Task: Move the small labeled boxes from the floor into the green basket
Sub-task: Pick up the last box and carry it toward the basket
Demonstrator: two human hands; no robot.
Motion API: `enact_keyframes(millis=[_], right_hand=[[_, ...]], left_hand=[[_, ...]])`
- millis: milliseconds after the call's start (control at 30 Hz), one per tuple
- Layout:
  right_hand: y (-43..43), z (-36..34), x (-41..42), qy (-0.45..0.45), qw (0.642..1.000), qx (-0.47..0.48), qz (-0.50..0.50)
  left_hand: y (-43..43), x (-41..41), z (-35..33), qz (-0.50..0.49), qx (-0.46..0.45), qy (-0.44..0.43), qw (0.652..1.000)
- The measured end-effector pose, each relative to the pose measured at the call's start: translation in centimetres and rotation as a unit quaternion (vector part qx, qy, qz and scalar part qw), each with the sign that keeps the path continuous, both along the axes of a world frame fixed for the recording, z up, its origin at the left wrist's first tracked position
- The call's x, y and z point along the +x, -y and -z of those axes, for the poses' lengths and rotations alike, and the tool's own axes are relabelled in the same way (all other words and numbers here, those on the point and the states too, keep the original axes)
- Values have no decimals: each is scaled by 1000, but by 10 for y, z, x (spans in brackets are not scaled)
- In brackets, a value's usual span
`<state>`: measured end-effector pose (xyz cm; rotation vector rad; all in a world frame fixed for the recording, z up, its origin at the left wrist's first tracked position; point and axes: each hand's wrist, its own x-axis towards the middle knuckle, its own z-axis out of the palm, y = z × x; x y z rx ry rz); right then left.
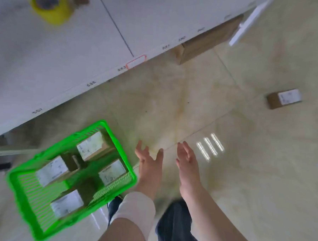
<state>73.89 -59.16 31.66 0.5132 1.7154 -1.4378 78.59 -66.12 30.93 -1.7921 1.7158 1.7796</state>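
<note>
green basket (41,197) on floor (244,161), 4 labeled boxes (92,146) inside. 1 small labeled box (284,98) on floor, well apart to right. left hand (148,158), right hand (188,158): fingers released, empty. 1 yellow tape roll (52,5) on shelf (66,51).

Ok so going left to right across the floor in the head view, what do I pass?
Green basket with labeled boxes inside → left hand → right hand → small labeled box alone on the floor, farther away.
</note>
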Motion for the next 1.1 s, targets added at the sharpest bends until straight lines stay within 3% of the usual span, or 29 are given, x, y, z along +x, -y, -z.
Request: enact_keyframes(millis=[233, 500, 767, 933, 1100], right_hand=[[-141, -8, -147, -31, 988, 21, 147], [-210, -22, -299, 16, 965, 12, 260], [-293, 15, -452, 33, 926, 31, 374], [-338, 51, -527, 87, 920, 26, 381], [-368, 151, -593, 101, 921, 33, 375]], left_hand=[[-122, -168, -2, 91, 64, -38, 993], [-193, -340, -21, 172, 143, -51, 973], [-244, -508, 9, 258, 118, -11, 959], [-274, -594, 45, 337, 98, 24, 936], [-294, -670, 148, 371, 71, 43, 925]])
